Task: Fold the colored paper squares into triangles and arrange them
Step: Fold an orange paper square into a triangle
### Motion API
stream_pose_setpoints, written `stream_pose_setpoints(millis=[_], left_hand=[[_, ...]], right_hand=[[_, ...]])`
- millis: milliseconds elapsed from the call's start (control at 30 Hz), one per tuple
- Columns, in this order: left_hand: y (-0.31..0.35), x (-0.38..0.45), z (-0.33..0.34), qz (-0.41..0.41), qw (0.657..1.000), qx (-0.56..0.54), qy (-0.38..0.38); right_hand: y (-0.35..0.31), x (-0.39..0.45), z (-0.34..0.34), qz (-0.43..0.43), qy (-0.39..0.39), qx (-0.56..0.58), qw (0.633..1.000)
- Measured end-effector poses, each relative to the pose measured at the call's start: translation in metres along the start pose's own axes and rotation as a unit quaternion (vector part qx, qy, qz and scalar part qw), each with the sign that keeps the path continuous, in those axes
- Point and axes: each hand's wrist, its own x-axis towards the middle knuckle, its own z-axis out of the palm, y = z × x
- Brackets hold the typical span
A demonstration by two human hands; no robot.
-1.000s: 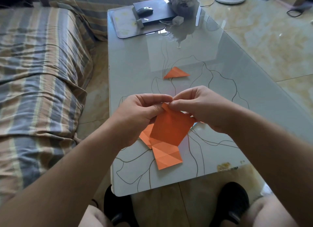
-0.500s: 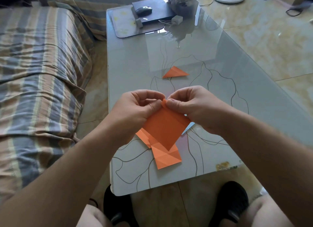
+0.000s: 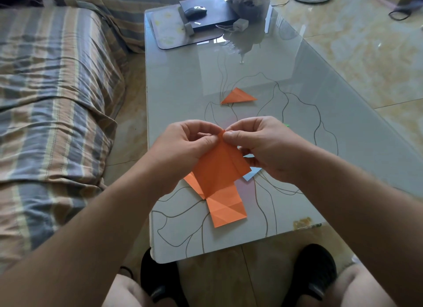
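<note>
An orange paper square hangs above the glass table, pinched at its top corner by my left hand and my right hand. It droops with its sides curling together. Under it on the table lie more orange paper squares, creased and flat. A blue paper shows beneath my right hand, and a bit of green paper peeks out behind it. Farther up the table lies one folded orange triangle.
A striped sofa runs along the left. At the table's far end sit a mat, a dark box with a mouse, a charger and a pot. My shoes are under the near edge.
Both hands have lifted the orange square slightly and brought its corners together at the top; the sheet now hangs narrower and more folded than before.
</note>
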Motion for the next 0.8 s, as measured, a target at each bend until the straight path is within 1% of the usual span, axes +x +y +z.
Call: stream_pose_setpoints(millis=[133,333,433,533,700,800], left_hand=[[0.0034,0.0001,-0.0011,-0.006,0.999,-0.052,-0.009],[0.0025,-0.0010,0.0024,0.007,0.999,-0.045,0.001],[0.0018,-0.0006,0.0048,0.012,0.999,-0.040,0.013],[0.0023,-0.0009,0.0068,-0.011,0.998,-0.062,0.013],[0.0016,-0.0003,0.0062,-0.036,0.994,-0.101,-0.007],[0.0002,0.0000,0.0073,-0.037,0.994,-0.101,-0.005]], right_hand=[[-0.0016,-0.0019,-0.0019,0.024,-0.017,0.039,0.999],[0.0007,-0.0005,-0.0002,0.031,0.004,0.044,0.999],[0.0029,0.0000,-0.0001,-0.012,0.028,-0.001,1.000],[0.0047,-0.0007,0.0006,-0.061,0.044,-0.048,0.996],[0.0065,-0.0008,0.0012,-0.092,0.069,-0.083,0.990],[0.0083,-0.0009,0.0012,-0.105,0.094,-0.127,0.982]])
